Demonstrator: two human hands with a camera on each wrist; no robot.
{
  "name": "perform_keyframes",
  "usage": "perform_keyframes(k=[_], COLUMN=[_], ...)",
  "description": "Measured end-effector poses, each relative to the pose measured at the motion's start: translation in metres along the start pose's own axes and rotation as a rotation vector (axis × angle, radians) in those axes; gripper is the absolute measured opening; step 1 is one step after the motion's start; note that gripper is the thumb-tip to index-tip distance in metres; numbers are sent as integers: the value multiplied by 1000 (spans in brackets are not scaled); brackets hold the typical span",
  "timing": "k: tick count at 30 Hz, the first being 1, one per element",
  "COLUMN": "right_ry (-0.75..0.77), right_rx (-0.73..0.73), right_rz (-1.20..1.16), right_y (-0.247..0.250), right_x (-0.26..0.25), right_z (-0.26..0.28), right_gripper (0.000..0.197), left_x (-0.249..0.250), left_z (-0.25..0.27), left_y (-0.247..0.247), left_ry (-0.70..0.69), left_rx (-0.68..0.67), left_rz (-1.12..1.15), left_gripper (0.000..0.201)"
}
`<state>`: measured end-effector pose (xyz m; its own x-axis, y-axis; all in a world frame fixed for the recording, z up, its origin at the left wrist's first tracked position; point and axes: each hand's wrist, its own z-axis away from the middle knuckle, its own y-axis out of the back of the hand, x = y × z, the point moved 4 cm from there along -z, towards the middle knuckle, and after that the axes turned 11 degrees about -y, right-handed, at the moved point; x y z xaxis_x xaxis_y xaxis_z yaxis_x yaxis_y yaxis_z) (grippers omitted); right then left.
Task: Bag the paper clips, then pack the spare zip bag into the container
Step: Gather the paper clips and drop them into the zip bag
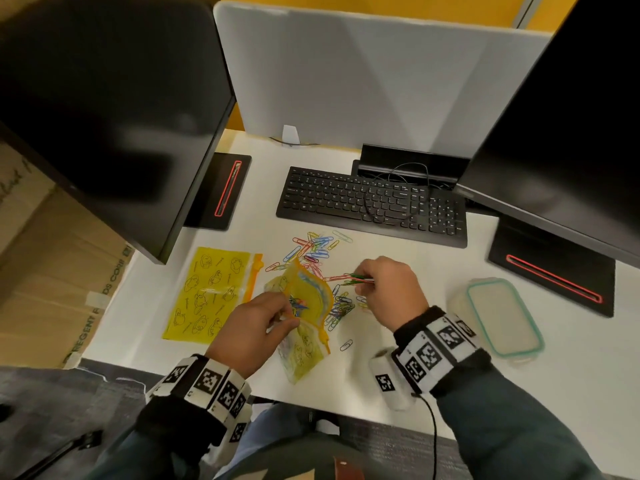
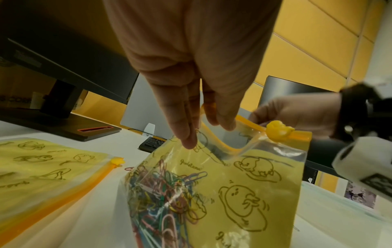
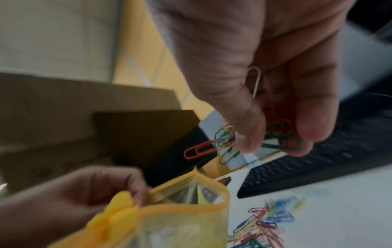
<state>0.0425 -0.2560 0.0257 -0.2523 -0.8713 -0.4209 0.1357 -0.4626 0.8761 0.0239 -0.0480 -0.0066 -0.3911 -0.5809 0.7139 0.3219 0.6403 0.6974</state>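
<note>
My left hand (image 1: 277, 315) pinches the rim of a yellow zip bag (image 1: 304, 320) and holds its mouth open above the desk. The yellow zip bag (image 2: 212, 193) has a tangle of coloured paper clips (image 2: 161, 193) inside. My right hand (image 1: 367, 282) pinches a bunch of clips (image 3: 229, 141) just right of the bag's mouth (image 3: 191, 194). More loose paper clips (image 1: 311, 249) lie scattered on the desk behind and beside the bag. The spare zip bag (image 1: 211, 292) lies flat to the left. The lidded clear container (image 1: 502, 317) stands at the right.
A black keyboard (image 1: 370, 202) with a cable across it lies behind the clips. Two dark monitors (image 1: 104, 109) on black stands (image 1: 554, 271) flank the white desk (image 1: 415, 341). A grey divider (image 1: 346, 81) closes the back. Cardboard boxes (image 1: 52, 271) stand at the left.
</note>
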Motion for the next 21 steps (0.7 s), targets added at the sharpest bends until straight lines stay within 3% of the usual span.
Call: perform_keyframes(k=[5,7,9,12,14,15,18,21], right_ry=[240,289,299,115,-61,-148,-344,-297], right_rx=[-118,-187,-222,-169,-65,-64,-295,-331], right_rz=[387,382,222,-167,-264,-214,49,149], right_y=[-13,-24,-31,-25,-21,-24,-51,-78], right_x=[-57,-70,-73,-47,-9,13,62,62], right_z=[11,13,12,0,-9,-12,0,15], right_gripper=[30,30,32,32,33,42,89,111], left_x=[3,6,7,5,3,2,-2,-7], left_z=[-3,-4,-3,-1,2,3,9,14], left_y=[-2,-3,-2,3,7,8,12,14], left_ry=[-21,-21,-21,-4,22,35,70,96], left_rx=[-12,-18,-14,20,42,50,66,88], left_rz=[-18,-23,-23,6,15,18,36,42], left_gripper=[22,16,11,15,16,16,20,11])
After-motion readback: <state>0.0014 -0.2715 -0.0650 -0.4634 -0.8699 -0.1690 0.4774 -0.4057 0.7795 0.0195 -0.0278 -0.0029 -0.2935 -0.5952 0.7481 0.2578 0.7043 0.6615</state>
